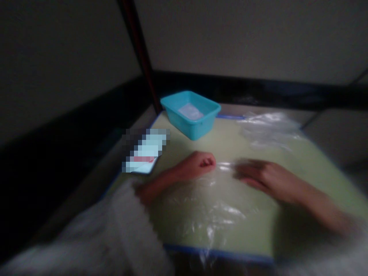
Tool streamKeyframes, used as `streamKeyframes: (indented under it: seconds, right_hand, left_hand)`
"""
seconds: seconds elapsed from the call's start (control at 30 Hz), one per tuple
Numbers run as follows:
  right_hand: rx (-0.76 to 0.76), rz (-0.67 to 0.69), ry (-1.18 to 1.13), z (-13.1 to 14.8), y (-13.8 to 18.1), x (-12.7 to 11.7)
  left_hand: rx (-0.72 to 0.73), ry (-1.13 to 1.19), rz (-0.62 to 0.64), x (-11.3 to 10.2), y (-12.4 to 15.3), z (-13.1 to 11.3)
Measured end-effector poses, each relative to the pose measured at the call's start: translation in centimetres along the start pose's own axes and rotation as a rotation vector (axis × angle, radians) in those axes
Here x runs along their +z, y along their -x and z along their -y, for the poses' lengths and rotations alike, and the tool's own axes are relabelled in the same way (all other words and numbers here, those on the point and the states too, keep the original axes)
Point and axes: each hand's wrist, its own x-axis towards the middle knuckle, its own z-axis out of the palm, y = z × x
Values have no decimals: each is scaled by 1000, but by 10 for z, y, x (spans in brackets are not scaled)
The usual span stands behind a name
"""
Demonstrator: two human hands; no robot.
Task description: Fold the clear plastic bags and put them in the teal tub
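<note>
A clear plastic bag (212, 209) lies crinkled across the near part of the table, its lower end hanging over the front edge. At its upper left edge, my left hand (201, 165) is curled closed on the plastic. A shiny strip of the bag runs from there toward my right hand (264, 176). The right fingers point left and are smeared by motion, so whether they grip the strip cannot be made out.
A turquoise plastic basin (198, 128) with a whitish packet (190, 111) inside stands at the back. More clear plastic (267, 128) lies back right. A phone-like, pixelated lit screen (146, 155) is at left. The yellowish tabletop (230, 140) has a blue edge; walls stand behind.
</note>
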Motion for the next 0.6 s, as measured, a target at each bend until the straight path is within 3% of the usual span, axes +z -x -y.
streamKeyframes:
  seconds: [0.17,0.3,0.43,0.6]
  right_hand:
    - [96,-71,129,-23,16,-7]
    - [53,-148,107,-14,11,-9]
    - [-66,-125,70,-4,-1,-1]
    - [-134,-129,237,-18,-13,14]
  left_hand:
    - [50,-127,-32,2,1,-2]
    - [222,-349,-85,9,5,-9]
    - [309,-520,28,19,13,-9]
    - [319,-688,152,24,16,4]
